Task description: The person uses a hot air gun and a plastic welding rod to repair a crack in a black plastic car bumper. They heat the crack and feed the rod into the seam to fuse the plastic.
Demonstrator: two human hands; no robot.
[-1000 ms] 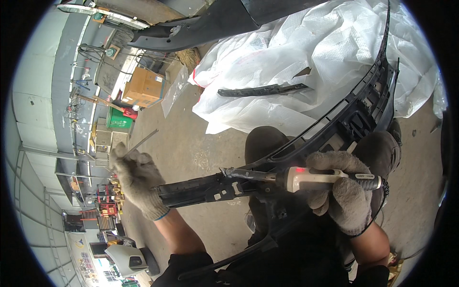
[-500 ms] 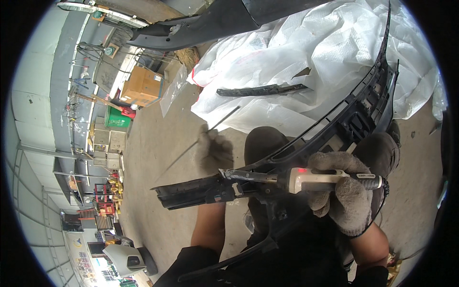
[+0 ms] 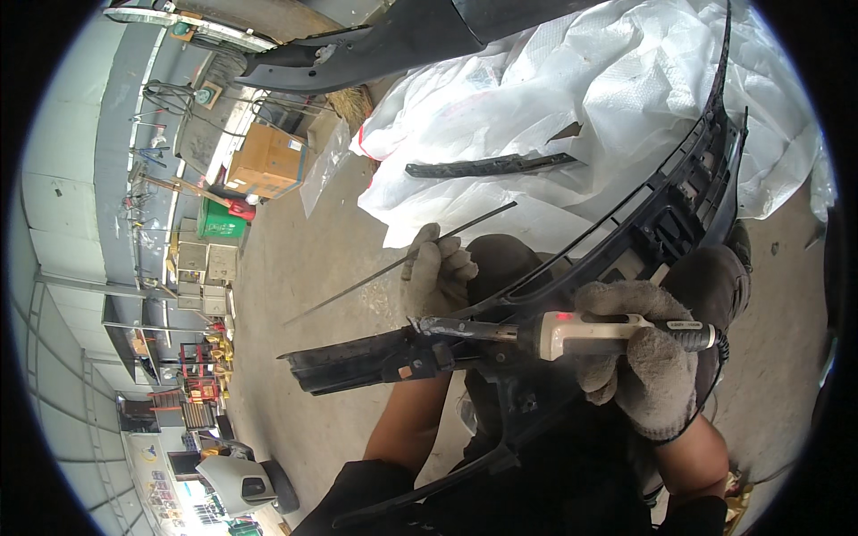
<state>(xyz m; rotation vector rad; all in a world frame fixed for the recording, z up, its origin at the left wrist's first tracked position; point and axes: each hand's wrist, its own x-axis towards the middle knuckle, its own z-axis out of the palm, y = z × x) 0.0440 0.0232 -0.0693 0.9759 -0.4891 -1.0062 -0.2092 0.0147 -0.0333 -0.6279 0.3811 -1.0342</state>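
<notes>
In a grey-brown knit glove, my left hand point(image 3: 433, 272) pinches a long thin black welding rod point(image 3: 375, 274), which slants up to the right. My right hand point(image 3: 639, 357), gloved alike, is wrapped round a cream-and-black plastic welder point(image 3: 585, 337) with a glowing red display. Its metal barrel and flat, stained tip point(image 3: 440, 327) point left, over a long black plastic car trim panel point(image 3: 357, 362). That panel lies across my lap, and its slatted far part point(image 3: 666, 223) curves up to the right. Whether the tip touches the panel I cannot tell.
White bubble wrap point(image 3: 500, 116) covers something ahead, with a loose black strip point(image 3: 492, 167) on it. A large black car part point(image 3: 384, 54) lies beyond. On the left are a cardboard box point(image 3: 266, 161), a green bin point(image 3: 219, 219) and a light-coloured bumper piece point(image 3: 234, 485).
My left hand has moved right and slightly up, carrying the rod with it. The panel's left end has shifted slightly; the welder in my right hand has barely moved.
</notes>
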